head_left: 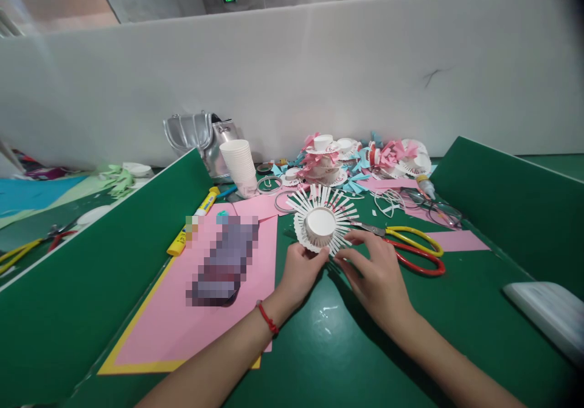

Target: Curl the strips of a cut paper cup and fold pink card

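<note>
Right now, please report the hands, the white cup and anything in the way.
Left hand pinching lower edge of white cup. Right hand at its lower right. Cup wall cut and splayed outward. Scissors close beyond right hand.

One head-worn view looks forward and down, from near, over both hands (378, 277).

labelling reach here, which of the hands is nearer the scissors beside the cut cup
Right. The right hand is just in front of the scissors; the left hand is farther left, at the near edge of the cut cup.
</note>
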{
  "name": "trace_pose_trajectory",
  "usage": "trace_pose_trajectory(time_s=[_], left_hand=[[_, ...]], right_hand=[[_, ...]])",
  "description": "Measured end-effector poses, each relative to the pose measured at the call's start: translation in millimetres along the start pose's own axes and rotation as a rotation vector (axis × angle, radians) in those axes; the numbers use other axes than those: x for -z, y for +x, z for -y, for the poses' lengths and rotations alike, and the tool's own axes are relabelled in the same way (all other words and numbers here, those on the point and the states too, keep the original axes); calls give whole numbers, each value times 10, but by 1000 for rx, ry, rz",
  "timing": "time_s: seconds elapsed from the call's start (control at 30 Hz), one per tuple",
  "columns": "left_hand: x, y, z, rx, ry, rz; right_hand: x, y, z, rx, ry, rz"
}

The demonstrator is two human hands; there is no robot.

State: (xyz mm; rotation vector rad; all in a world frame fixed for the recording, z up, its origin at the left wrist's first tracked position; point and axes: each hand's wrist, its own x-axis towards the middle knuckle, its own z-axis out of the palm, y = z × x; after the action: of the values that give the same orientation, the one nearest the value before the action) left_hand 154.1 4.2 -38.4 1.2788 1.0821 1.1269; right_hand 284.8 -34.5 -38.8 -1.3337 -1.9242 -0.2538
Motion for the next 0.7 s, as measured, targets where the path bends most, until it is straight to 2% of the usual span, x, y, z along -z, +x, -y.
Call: trace_pose_trajectory(time_s=[0.33,0.7], left_hand=[[10,-12,-38,42,3,-7],[3,-4,-26,27,13,-7]], right_hand=[[37,39,32,28,-54,14],[52,34,11,74,-113,13]])
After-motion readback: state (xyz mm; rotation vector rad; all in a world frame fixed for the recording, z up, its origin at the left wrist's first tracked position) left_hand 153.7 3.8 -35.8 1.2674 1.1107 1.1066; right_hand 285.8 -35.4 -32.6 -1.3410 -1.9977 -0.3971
